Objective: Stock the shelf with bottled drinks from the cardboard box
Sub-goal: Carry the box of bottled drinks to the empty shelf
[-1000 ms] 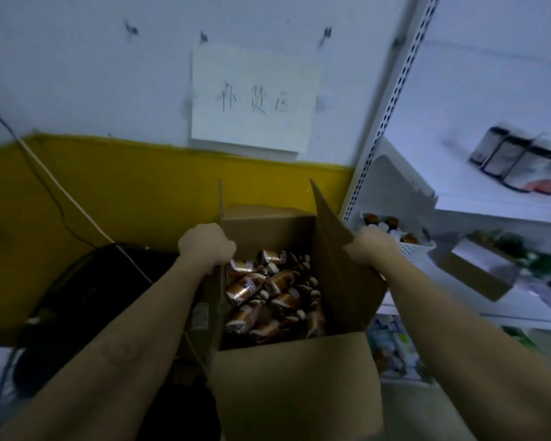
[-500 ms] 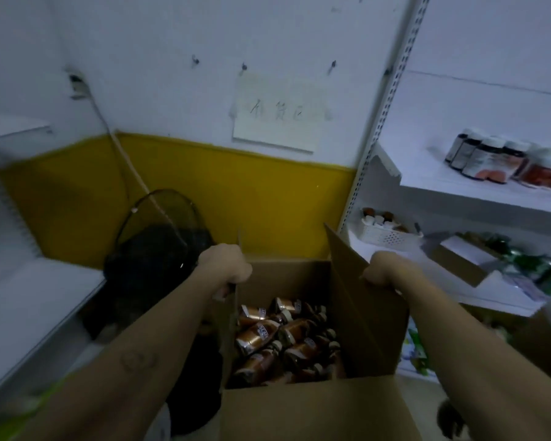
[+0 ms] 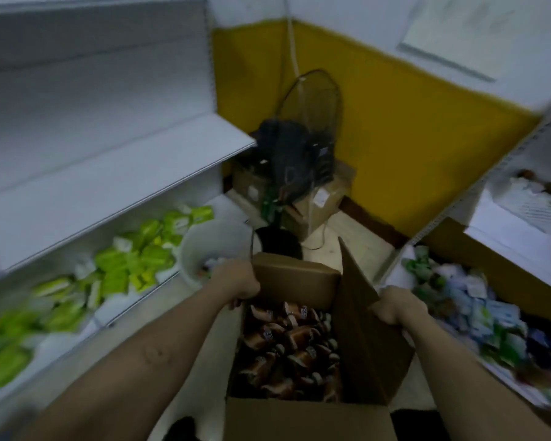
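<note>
2 hands hold the cardboard box (image 3: 306, 418) at lower center of the frame. Our left hand (image 3: 240, 281) is curled over its left wall, our right hand (image 3: 398, 305) closed on the upright right flap. Bottled drinks (image 3: 287, 348) lie jumbled inside. White shelves (image 3: 115, 160) fill the upper left, green packets (image 3: 124, 265) below them.

Dim, motion-blurred, wide-angle warp at edges.
</note>
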A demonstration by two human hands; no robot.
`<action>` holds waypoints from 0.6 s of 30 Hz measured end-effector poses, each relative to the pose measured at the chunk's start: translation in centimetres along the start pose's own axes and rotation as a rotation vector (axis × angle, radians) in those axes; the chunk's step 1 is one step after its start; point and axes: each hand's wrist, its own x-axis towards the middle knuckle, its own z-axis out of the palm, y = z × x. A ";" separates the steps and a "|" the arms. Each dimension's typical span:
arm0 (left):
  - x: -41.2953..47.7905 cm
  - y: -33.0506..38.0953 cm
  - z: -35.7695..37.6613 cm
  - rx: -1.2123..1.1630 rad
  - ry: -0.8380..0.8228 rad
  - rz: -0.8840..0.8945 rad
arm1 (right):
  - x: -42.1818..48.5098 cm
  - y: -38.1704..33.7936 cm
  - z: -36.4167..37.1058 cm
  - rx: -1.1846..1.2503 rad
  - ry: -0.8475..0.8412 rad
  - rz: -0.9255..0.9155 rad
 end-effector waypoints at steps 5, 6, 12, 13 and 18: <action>-6.0 -12.4 4.0 -0.190 -0.036 -0.197 | -2.5 -10.2 5.5 -0.068 -0.070 -0.141; -7.2 -15.0 5.0 -0.228 -0.026 -0.230 | -3.2 -12.2 6.7 -0.086 -0.072 -0.171; -13.9 -29.0 8.6 -0.330 0.196 -0.379 | -8.2 -24.3 12.7 -0.140 0.000 -0.291; -14.6 -30.8 8.5 -0.323 0.233 -0.378 | -9.1 -25.9 13.6 -0.136 0.025 -0.297; -16.7 -37.6 5.1 -0.204 0.353 -0.321 | -13.1 -31.5 16.7 -0.017 0.083 -0.280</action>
